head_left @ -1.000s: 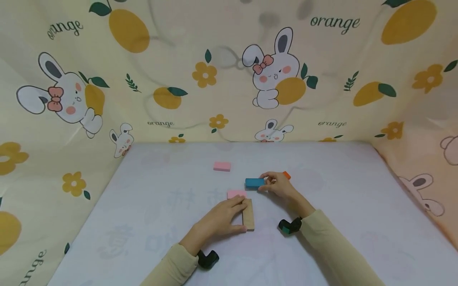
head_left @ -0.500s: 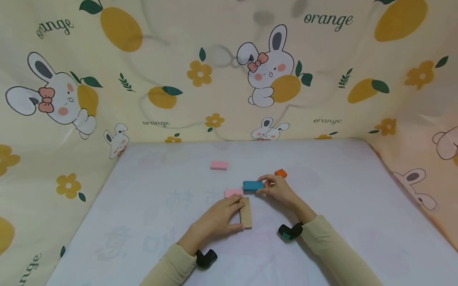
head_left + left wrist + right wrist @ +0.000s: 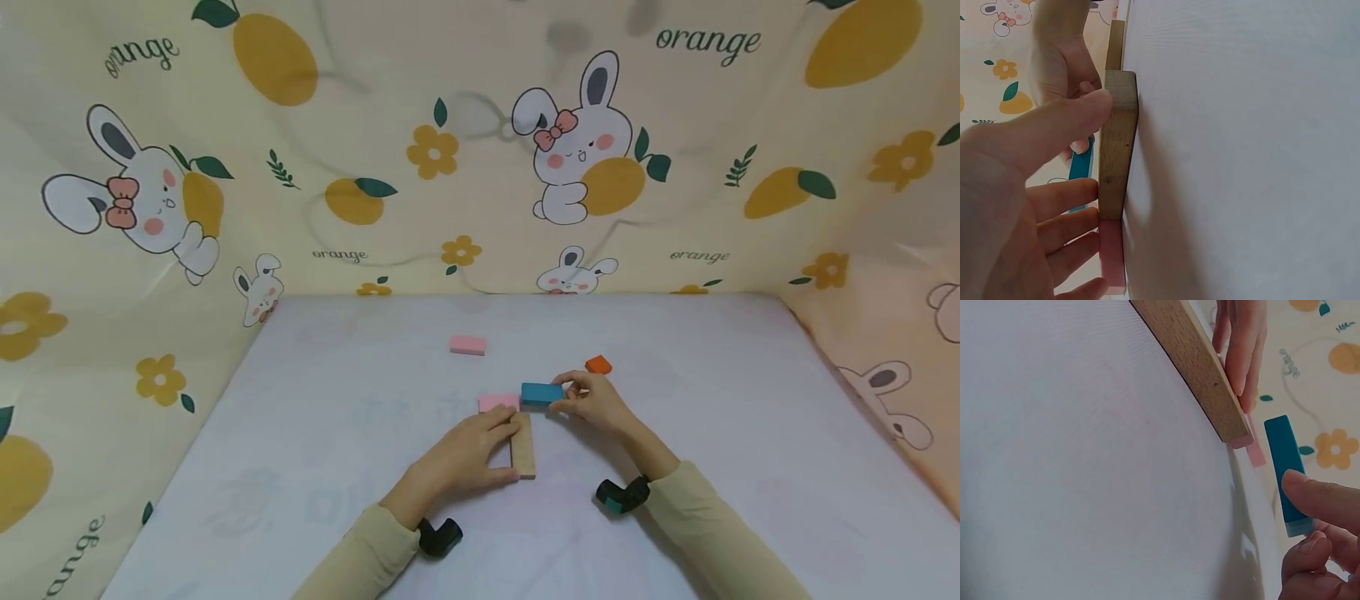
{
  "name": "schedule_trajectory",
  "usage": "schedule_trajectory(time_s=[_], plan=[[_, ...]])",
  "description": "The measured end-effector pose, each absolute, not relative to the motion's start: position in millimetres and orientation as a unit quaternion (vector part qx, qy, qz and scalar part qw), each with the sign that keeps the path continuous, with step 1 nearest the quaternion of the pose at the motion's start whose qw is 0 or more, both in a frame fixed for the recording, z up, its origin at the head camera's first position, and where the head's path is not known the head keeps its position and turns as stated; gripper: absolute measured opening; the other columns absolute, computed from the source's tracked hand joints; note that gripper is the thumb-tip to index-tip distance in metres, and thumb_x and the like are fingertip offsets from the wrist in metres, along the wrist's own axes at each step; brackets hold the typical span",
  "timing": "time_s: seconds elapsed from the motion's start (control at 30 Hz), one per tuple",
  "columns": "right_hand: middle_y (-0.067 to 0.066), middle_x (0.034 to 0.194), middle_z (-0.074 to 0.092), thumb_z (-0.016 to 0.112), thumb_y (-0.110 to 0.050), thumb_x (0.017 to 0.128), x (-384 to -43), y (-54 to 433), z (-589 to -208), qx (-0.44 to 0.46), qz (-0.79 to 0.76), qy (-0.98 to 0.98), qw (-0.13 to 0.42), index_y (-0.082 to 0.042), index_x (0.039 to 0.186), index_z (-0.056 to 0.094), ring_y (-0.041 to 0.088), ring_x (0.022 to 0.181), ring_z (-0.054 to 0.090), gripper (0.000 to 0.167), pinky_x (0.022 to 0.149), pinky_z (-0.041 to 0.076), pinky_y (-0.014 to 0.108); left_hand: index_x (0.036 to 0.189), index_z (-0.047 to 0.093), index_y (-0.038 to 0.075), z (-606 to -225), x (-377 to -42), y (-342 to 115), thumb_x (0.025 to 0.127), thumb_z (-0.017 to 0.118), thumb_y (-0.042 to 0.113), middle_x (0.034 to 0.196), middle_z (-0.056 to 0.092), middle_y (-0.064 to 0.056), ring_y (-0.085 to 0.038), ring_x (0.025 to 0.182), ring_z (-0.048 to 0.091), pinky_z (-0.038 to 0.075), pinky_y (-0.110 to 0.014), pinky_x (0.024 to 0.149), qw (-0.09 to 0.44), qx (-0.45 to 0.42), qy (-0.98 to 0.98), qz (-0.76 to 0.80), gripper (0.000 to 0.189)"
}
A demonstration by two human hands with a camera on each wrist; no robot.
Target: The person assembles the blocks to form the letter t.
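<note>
In the head view, my left hand [image 3: 467, 450] lies against the left side of an upright-grained wooden block [image 3: 523, 448], its fingers and thumb fairly straight. The left wrist view has the thumb near one end of the wooden block [image 3: 1117, 150] and the fingers along its side, reaching a pink block [image 3: 1112, 256] at the other end. My right hand [image 3: 596, 402] pinches one end of a blue block [image 3: 542, 394] between thumb and fingers. That blue block [image 3: 1285, 469] looks raised off the table in the right wrist view, beyond the wooden block's far end.
A second pink block [image 3: 467, 345] lies farther back on the white table [image 3: 337, 467]. Behind the right hand is a small orange block [image 3: 598, 364]. A patterned cloth [image 3: 420, 83] stands at the back and sides.
The right hand has drawn the blue block slightly nearer to me, beside the pink block, uncovering more of the orange block. The left hand stays on the wooden block.
</note>
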State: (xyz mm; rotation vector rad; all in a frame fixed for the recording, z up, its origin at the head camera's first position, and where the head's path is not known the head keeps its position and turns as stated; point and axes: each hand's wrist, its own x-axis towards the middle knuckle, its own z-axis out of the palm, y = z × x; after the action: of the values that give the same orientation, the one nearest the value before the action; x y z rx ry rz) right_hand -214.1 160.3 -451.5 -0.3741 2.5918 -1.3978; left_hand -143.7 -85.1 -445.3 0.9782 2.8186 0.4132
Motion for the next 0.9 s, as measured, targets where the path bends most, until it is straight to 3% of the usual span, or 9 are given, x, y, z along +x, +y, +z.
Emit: schedule_trajectory(time_s=[0.9], plan=[[-0.004,0.064,0.041,0.074,-0.005,0.08,-211.4,162.5,-454.3,-0.115,-0.484,0.86,0.115,0.008,0.113,0.061,0.003,0.05,0.036,0.038,0.048,0.028,0.016,0.143,0.047,0.012,-443.1,-143.5,-82.3,0.088,0.065,0.047,0.156,0.037,-0.006,-0.022,0.144,0.039,0.037,-0.038,0.117,0.066,0.324,0.934,0.134,0.068]])
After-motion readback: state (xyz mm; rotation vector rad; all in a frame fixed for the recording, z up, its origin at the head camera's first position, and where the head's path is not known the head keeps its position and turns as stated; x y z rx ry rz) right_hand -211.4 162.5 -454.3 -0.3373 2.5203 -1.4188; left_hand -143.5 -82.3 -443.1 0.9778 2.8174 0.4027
